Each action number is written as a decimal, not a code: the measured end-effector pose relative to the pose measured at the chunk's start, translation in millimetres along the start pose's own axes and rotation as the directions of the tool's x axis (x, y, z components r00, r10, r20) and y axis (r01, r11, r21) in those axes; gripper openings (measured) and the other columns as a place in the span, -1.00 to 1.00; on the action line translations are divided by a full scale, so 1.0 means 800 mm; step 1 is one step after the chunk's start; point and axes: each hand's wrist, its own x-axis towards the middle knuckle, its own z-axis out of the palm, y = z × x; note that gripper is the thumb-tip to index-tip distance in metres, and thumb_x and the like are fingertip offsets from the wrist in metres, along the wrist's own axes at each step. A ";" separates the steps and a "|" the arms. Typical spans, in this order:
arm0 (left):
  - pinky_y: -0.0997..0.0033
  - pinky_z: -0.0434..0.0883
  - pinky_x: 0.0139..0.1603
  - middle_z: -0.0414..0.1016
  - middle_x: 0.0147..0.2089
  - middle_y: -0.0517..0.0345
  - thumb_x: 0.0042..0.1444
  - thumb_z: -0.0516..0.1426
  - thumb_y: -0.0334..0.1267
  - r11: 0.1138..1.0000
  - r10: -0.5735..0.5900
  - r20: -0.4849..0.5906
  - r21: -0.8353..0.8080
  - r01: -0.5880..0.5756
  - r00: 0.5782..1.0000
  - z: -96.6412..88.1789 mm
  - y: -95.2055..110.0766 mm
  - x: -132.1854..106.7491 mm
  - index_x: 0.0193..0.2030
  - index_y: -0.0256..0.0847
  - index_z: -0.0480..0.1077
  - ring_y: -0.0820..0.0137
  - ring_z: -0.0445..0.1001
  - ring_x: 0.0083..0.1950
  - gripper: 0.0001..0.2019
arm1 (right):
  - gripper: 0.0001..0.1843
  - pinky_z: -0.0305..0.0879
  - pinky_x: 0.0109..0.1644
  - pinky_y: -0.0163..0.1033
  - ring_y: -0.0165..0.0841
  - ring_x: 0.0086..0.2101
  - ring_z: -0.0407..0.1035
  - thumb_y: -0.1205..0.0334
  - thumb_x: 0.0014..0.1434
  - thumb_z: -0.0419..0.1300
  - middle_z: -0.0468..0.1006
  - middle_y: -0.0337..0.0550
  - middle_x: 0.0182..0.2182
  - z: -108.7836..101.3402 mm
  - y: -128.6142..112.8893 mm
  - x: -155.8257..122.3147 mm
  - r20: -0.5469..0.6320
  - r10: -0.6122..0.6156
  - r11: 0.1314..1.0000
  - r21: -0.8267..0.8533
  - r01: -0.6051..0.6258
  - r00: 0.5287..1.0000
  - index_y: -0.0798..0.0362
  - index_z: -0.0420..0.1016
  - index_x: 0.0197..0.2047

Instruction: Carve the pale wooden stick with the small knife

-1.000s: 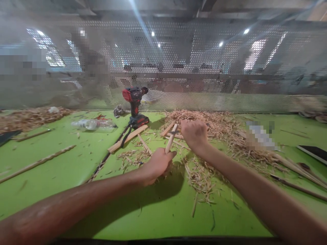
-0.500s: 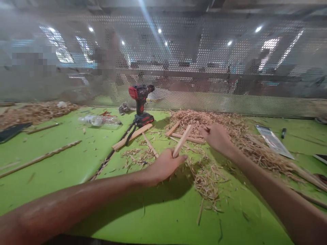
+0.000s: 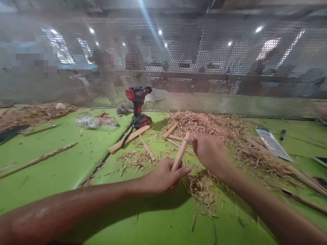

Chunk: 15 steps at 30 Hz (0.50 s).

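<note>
My left hand (image 3: 167,173) is wrapped round the lower part of a pale wooden stick (image 3: 181,154), which tilts up and away to the right. Closed in a fist, my right hand (image 3: 211,151) grips a carving knife whose short thin blade (image 3: 189,140) lies against the stick near its top end. The knife's handle is hidden inside the fingers. Curled wood shavings (image 3: 203,190) lie on the green table (image 3: 143,221) below my hands.
A red and black cordless drill (image 3: 138,105) stands behind, beside a flat wooden piece (image 3: 129,139). A clear plastic bottle (image 3: 98,123) lies left. Shavings are heaped (image 3: 204,122) before a perforated metal screen (image 3: 178,88). A silvery packet (image 3: 273,143) and black marker (image 3: 282,134) lie right.
My right hand has moved left and slightly down, bringing the knife blade onto the stick. My left hand has shifted slightly down, still holding the stick.
</note>
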 end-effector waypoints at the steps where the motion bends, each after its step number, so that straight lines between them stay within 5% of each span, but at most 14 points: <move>1: 0.57 0.10 -0.68 0.16 -0.67 0.40 0.21 0.16 0.02 1.000 0.008 -0.014 -0.030 -0.008 1.000 0.001 0.000 0.000 -0.50 -0.15 0.15 0.61 0.11 -0.68 -0.60 | -0.64 -0.10 -0.46 -0.26 -0.33 -0.55 0.29 0.31 0.31 -0.08 0.52 -0.17 -0.54 -0.003 -0.004 0.001 -0.016 0.025 0.998 -0.049 -0.026 1.000 0.01 0.48 -0.39; 7: 0.60 0.06 -0.69 0.13 -0.63 0.45 0.23 0.16 -0.04 0.984 -0.050 -0.044 -0.174 0.041 0.998 0.006 0.004 -0.002 -0.40 -0.13 0.13 0.63 0.07 -0.68 -0.66 | -0.60 -0.15 -0.44 -0.24 -0.25 -0.47 0.42 0.29 0.42 -0.14 0.59 -0.07 -0.47 -0.015 -0.011 0.014 0.002 0.082 0.967 -0.240 -0.079 0.997 0.08 0.51 -0.25; 15: 0.59 -0.01 -0.68 0.03 -0.64 0.48 0.27 0.13 -0.09 0.973 -0.151 -0.100 -0.193 0.130 0.983 0.007 0.014 0.000 -0.38 -0.11 0.06 0.64 -0.01 -0.68 -0.67 | -0.53 -0.07 -0.41 -0.25 -0.24 -0.40 0.48 0.36 0.43 -0.21 0.59 0.02 -0.47 -0.004 -0.005 0.034 -0.014 0.037 0.960 -0.277 -0.040 0.999 0.18 0.53 -0.22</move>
